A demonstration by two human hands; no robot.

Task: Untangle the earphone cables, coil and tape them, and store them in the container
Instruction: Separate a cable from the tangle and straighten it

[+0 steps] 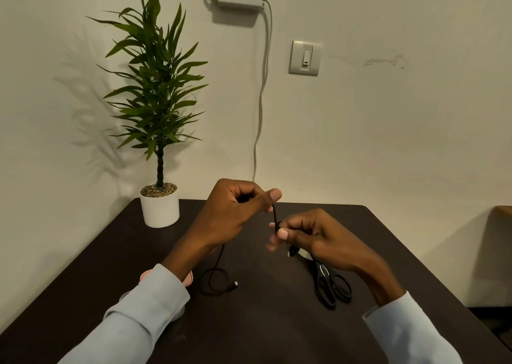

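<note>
A thin black earphone cable (219, 264) runs between both hands above the dark table (266, 322). My left hand (235, 211) is raised and pinches the cable near its top. My right hand (310, 233) pinches the same cable a little lower and to the right. From under my left hand the cable hangs down and ends in a loose loop on the table with a small plug (235, 283). A pink container (188, 277) lies mostly hidden under my left sleeve.
Black scissors (331, 283) lie on the table under my right wrist, with a small pale object (300, 254) just behind them. A potted plant in a white pot (160, 208) stands at the table's back left corner by the wall.
</note>
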